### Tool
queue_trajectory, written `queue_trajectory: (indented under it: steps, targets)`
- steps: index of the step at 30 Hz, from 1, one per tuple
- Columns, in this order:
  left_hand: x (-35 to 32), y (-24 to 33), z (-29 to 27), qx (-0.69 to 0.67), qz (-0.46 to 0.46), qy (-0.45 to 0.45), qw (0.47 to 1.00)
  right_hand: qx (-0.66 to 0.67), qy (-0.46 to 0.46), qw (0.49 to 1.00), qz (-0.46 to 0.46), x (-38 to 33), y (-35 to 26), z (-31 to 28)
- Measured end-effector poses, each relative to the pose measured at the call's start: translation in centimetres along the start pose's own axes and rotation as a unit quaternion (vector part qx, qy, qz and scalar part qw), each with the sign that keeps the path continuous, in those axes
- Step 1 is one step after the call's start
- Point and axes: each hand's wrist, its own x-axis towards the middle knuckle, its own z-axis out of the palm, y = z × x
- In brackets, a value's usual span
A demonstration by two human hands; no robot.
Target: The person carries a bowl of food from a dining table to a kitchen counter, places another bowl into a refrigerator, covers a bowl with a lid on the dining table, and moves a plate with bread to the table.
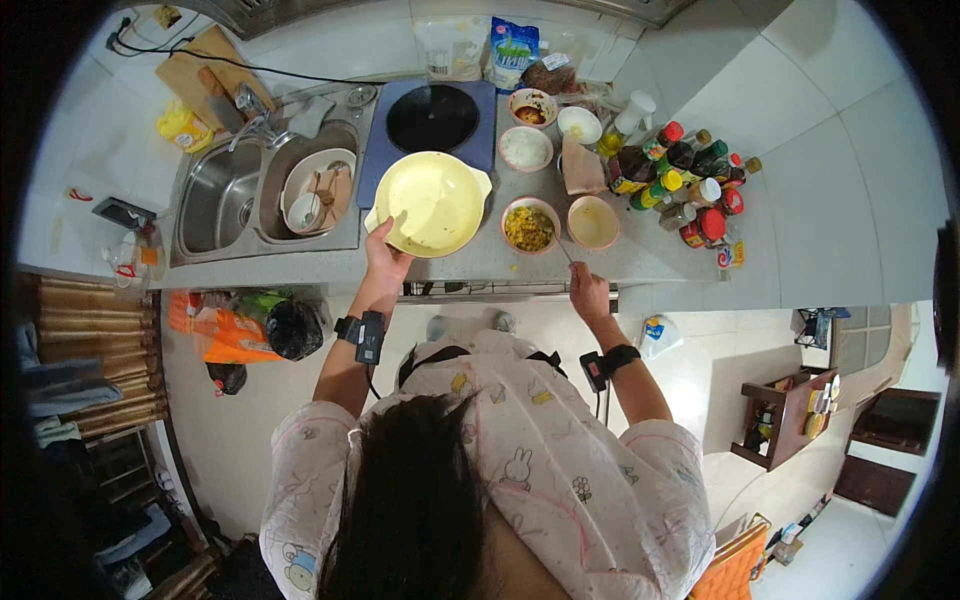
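Note:
My left hand (386,262) is closed on the left handle of a pale yellow two-handled pan (428,203). The pan is tilted, with its bare inside showing, and overlaps the front of the blue cooktop (384,172). In my right hand (590,288) is the handle of a thin metal utensil (565,251). Its far end reaches toward a bowl (531,199) of chopped yellow food (527,230); I cannot make out its kind. Right of that bowl stands a cream bowl (594,226), with a little residue inside.
Behind are a bowl of white stuff (526,149), a bowl with dark sauce (531,112) and a small white bowl (580,125). Sauce bottles (668,180) crowd the right. A double sink (218,198) holding dishes lies left. Food bits lie near the counter's front edge.

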Motion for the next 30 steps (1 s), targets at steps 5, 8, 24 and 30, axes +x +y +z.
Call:
queue_trajectory:
  steps: [5, 8, 24, 30]
  targets:
    - [0.0, 0.2, 1.5, -0.019, 0.022, -0.011, 0.999, 0.025, 0.016, 0.999, 0.036, -0.5, -0.6, 2.2]
    - [-0.1, -0.1, 1.9, -0.024, 0.026, -0.009, 0.999, 0.011, -0.014, 0.999, 0.038, -1.0, 0.0, 2.9]
    - [0.4, -0.4, 1.4, 0.007, 0.015, -0.053, 0.998, -0.024, 0.010, 1.000, -0.015, -1.5, 1.7, 4.0]
    - [0.3, -0.2, 2.1, -0.007, -0.008, -0.047, 0.999, -0.028, 0.003, 0.999, -0.015, -1.6, 1.3, 3.6]
